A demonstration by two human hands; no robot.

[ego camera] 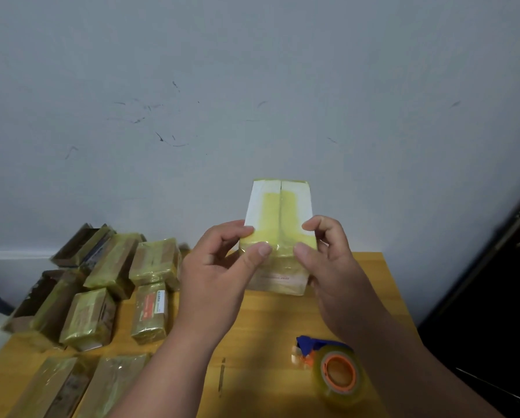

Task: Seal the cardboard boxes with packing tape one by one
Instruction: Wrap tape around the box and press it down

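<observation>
A small white cardboard box [280, 212] is held up above the wooden table [261, 327], its top face showing a yellowish tape strip along the centre seam. My left hand [219, 273] grips its left side, thumb pressing the tape at the box's near edge. My right hand [328, 260] grips the right side, thumb also on the tape. A roll of clear packing tape in an orange and blue dispenser [334, 369] lies on the table below my right wrist.
Several boxes wrapped in yellowish tape [108, 285] are piled on the left part of the table. Two flatter taped boxes [71, 384] lie at the near left. A grey wall stands behind; a dark door [500, 297] is at the right.
</observation>
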